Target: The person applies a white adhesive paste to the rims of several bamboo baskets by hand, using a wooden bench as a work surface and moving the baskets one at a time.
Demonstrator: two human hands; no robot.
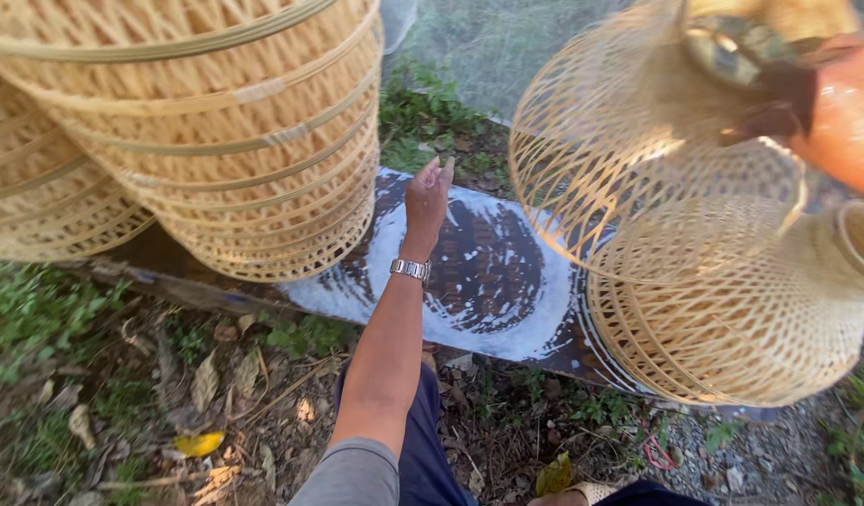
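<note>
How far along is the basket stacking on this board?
Done: a tall stack of woven baskets stands at left, another pile at right. In hand: the right hand holds one basket aloft; the left hand reaches, empty, over the board. Left: setting that basket down.

right hand (pixel 840 112): blurred and close to the lens, cut off by the right edge; its fingers cannot be told apart, nor how they close on the woven basket (pixel 638 150) just left of it.
dark object at the grip (pixel 751 66): too blurred to name.
left hand (pixel 427 192): seen from behind, so the palm is hidden.
stacked baskets far left of the left hand (pixel 216 122): cut off by the top and left edges; count unclear.
baskets below the right hand (pixel 732 328): partly hidden behind the held basket.
painted board (pixel 488 272): both ends hidden under baskets.
</note>
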